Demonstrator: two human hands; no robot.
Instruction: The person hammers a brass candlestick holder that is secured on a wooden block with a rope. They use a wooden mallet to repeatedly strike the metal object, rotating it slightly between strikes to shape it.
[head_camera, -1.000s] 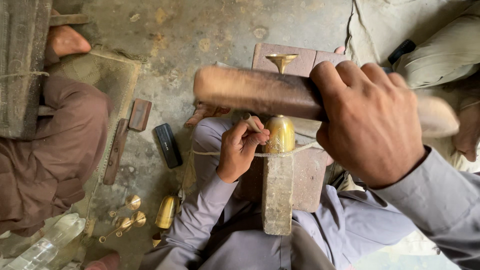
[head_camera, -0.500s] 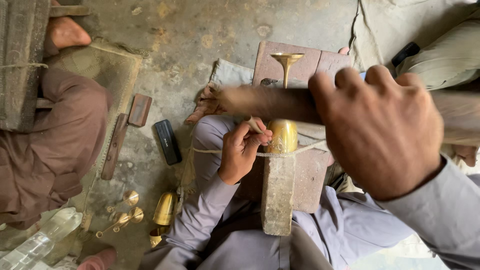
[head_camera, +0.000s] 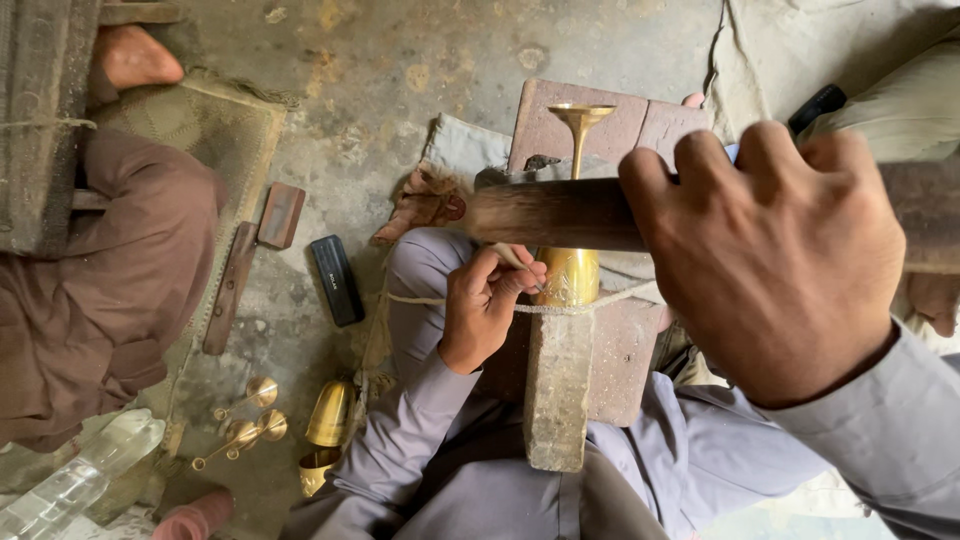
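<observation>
Brass goblet (head_camera: 572, 270) lies on the long wooden block (head_camera: 556, 390), tied by cord, long axis running away from the person. Left hand (head_camera: 482, 305) pinches a thin tool against its bowl; right hand (head_camera: 775, 255) clenches a brown wooden mallet (head_camera: 560, 213) directly above.

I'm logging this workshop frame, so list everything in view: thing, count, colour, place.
brass goblet: one, gold, tied by cord on the wooden stake
wooden stake: one, pale, over the lap
mallet: one, brown, above the goblet
punch: one, thin, against the goblet
brass parts: several, gold, floor at lower left
black case: one, floor
plastic bottle: one, clear, bottom left
other person: one, brown clothes, left
left hand: holds the punch
right hand: grips the mallet
</observation>
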